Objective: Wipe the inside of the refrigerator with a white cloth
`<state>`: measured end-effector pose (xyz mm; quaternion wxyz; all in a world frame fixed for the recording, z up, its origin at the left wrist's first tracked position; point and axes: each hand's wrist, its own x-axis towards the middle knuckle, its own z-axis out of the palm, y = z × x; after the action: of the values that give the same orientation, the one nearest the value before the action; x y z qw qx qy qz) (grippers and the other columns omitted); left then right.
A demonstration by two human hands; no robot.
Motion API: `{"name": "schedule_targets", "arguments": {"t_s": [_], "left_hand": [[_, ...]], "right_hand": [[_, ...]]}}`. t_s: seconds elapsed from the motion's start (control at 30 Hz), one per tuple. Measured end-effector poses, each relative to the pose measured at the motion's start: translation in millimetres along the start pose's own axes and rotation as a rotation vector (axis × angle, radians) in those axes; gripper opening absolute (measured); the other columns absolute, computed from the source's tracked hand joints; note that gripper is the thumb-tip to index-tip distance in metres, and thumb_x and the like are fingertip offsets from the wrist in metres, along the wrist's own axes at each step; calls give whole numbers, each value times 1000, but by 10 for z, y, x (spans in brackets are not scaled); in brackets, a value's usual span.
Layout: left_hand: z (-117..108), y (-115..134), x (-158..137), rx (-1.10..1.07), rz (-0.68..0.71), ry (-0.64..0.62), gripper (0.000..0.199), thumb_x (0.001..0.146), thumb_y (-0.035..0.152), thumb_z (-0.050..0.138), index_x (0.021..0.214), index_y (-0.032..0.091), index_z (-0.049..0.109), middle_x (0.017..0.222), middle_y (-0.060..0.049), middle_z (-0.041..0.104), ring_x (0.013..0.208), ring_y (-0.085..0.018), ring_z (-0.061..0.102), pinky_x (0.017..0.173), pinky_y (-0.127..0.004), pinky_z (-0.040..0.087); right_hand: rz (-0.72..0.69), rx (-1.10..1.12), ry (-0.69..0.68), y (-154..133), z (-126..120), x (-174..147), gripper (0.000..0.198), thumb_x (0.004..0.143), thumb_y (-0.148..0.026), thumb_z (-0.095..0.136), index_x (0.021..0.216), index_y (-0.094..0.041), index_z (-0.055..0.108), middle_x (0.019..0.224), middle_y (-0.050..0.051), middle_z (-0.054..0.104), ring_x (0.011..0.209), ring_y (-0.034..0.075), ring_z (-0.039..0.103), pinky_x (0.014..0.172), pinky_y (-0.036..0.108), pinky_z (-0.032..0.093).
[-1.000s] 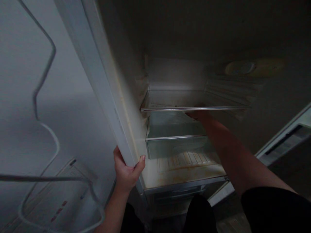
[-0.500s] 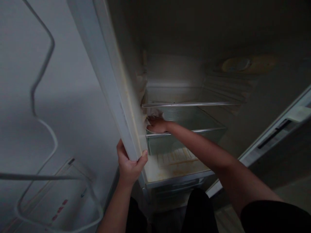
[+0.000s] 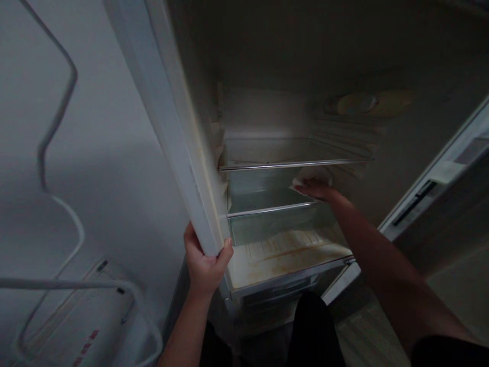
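Observation:
My left hand (image 3: 206, 260) is wrapped round the front edge of the refrigerator's left side wall (image 3: 196, 183), thumb on the inner face. Inside the refrigerator, my right hand (image 3: 315, 188) presses a white cloth (image 3: 323, 176) against the lower glass shelf (image 3: 260, 196), toward its right end. Part of the cloth sticks out past the fingers; whether it is cloth or paper is hard to tell in the dim light. Above is the upper glass shelf (image 3: 267, 153) with a metal front trim. The refrigerator floor (image 3: 282, 255) below carries brownish stains.
A yellowed light housing (image 3: 367, 103) sits on the right inner wall. The opened door (image 3: 424, 193) stands at the right. A pale cable (image 3: 72, 76) hangs along the wall at left, above a white box with red marks (image 3: 86, 346). My knees are below the refrigerator's front edge.
My right hand has moved with the cloth from the left end of the lower shelf to its right end. My left hand keeps its hold. The view has shifted slightly.

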<state>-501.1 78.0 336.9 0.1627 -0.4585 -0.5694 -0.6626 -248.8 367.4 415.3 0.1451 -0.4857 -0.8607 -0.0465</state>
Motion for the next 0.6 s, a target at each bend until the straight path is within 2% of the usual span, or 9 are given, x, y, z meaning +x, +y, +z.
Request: {"name": "schedule_targets", "arguments": {"t_s": [0.1, 0.13, 0.27, 0.37, 0.47, 0.53, 0.6], "left_hand": [[3, -7, -2, 4, -8, 11, 76, 73, 39, 80, 138, 17, 48, 123, -12, 63, 110, -26, 67, 94, -39, 56], [-3, -2, 0, 7, -4, 12, 75, 73, 39, 80, 137, 17, 48, 124, -12, 63, 110, -26, 67, 95, -39, 56], [-34, 3, 6, 12, 10, -6, 75, 73, 38, 81, 137, 17, 48, 124, -12, 62, 111, -26, 66, 98, -40, 55], [-40, -29, 1, 3, -2, -12, 77, 73, 39, 82, 137, 17, 46, 125, -13, 60, 113, -27, 65, 100, -42, 54], [-38, -40, 2, -3, -19, -16, 76, 73, 39, 82, 136, 18, 46, 122, -12, 61, 112, -26, 65, 99, -42, 55], [-40, -16, 10, -5, -13, -19, 73, 72, 39, 82, 134, 18, 48, 118, -10, 61, 108, -24, 66, 96, -40, 56], [-46, 24, 21, 5, 1, -13, 70, 72, 38, 82, 131, 17, 49, 116, -9, 62, 105, -23, 66, 94, -39, 56]], "right_hand": [[-95, -1, -150, -536, 49, -113, 61, 107, -54, 35, 156, -21, 49, 161, 14, 43, 149, 36, 41, 120, 50, 33], [-144, 13, -149, -784, 68, -179, 59, 108, -52, 32, 157, -24, 47, 164, 11, 41, 150, 36, 38, 121, 50, 32], [-253, 104, 17, -1777, 147, -596, 54, 107, -48, 32, 153, -25, 51, 156, 10, 51, 137, 37, 50, 112, 54, 40], [-345, 176, 114, -2215, 226, -888, 58, 104, -43, 42, 155, -18, 47, 156, 12, 48, 135, 37, 45, 112, 52, 39], [-420, 217, 124, -2253, 293, -1000, 63, 101, -40, 46, 159, -14, 41, 161, 13, 42, 135, 35, 43, 112, 49, 38], [-432, 239, 124, -2079, 303, -981, 58, 104, -44, 43, 157, -22, 44, 159, 10, 44, 132, 33, 45, 111, 49, 39], [-364, 246, 140, -1770, 280, -916, 54, 105, -52, 40, 152, -27, 52, 153, 9, 51, 129, 33, 50, 109, 48, 39]]}}
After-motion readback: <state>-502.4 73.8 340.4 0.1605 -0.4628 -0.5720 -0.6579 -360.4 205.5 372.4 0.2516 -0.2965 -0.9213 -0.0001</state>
